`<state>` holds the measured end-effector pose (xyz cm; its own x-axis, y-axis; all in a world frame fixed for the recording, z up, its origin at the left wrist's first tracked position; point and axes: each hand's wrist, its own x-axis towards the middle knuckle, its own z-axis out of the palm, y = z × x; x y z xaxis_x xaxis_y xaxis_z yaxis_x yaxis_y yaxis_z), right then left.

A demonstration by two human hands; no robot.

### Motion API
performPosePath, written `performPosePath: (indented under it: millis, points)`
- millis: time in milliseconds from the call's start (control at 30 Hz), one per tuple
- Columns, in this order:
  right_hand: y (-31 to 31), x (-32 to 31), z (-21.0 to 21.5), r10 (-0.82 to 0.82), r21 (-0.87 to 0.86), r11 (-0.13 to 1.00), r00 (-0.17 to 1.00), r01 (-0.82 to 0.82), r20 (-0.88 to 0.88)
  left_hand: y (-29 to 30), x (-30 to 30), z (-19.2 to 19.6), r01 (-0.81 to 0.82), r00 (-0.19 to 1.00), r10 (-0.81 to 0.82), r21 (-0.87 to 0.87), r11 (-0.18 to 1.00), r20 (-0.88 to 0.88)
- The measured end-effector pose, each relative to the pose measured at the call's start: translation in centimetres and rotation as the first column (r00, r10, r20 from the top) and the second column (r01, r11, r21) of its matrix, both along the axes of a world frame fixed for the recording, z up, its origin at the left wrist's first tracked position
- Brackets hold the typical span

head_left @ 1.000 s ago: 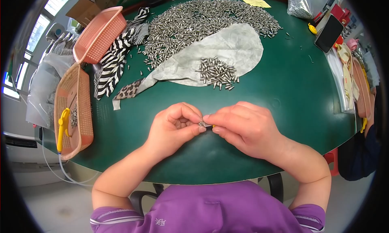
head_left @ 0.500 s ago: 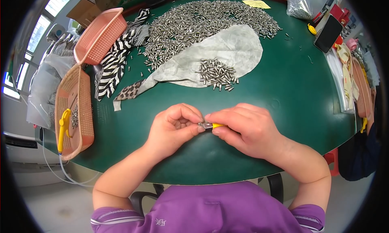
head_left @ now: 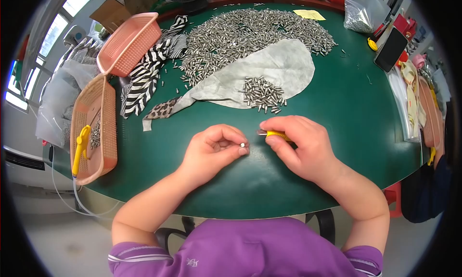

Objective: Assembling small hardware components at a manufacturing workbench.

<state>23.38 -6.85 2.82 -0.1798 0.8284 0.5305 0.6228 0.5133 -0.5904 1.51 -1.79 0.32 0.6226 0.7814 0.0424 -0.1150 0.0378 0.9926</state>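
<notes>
My left hand [head_left: 215, 149] pinches a small silver metal pin [head_left: 243, 144] between thumb and fingertip, just above the green table [head_left: 337, 108]. My right hand [head_left: 301, 147] grips a small tool with a yellow handle [head_left: 276, 134] and a metal tip pointing left, a short gap from the pin. Beyond my hands a small heap of metal pins [head_left: 262, 94] lies on a grey cloth [head_left: 284, 65]. A much larger spread of pins [head_left: 250, 36] covers the far side of the table.
Two pink plastic baskets [head_left: 127, 43] [head_left: 94, 127] stand at the left, the nearer one holding a yellow-handled tool [head_left: 79, 147]. Striped and leopard-print fabric [head_left: 144, 79] lies between them and the cloth. A dark phone [head_left: 391, 49] and a bag of parts [head_left: 363, 9] sit far right.
My hands, touching at the fingertips earlier, have drawn slightly apart. The yellow-handled tool now shows clear of the pin held in my left hand.
</notes>
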Motion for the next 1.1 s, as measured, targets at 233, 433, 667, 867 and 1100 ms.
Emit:
performPosePath:
  millis: [233,433,667,867,1100]
  points:
    - [0.1,0.0,0.4,-0.057,0.027,0.998,0.998,0.056,0.026,-0.6,-0.3,1.4,-0.076,0.996,0.074,-0.022,0.997,-0.047]
    - [-0.2,0.0,-0.3,-0.086,-0.089,0.993,0.995,0.082,-0.042,0.5,-6.0,5.6,-0.400,0.875,0.478,0.442,0.803,-0.074]
    - [0.1,0.1,-0.2,-0.062,-0.103,0.993,0.997,0.058,-0.039,2.2,-21.4,7.9,-0.350,0.184,0.970,0.912,0.216,-0.159]
    - [0.1,0.2,-0.4,-0.033,-0.111,0.993,0.999,0.029,-0.035,3.5,-19.4,6.9,-0.493,0.213,0.896,0.748,0.443,-0.390]
    - [0.1,0.5,-0.8,-0.025,-0.097,0.995,1.000,0.026,0.012,7.0,-2.6,4.0,0.059,0.735,0.489,0.763,0.644,-0.469]
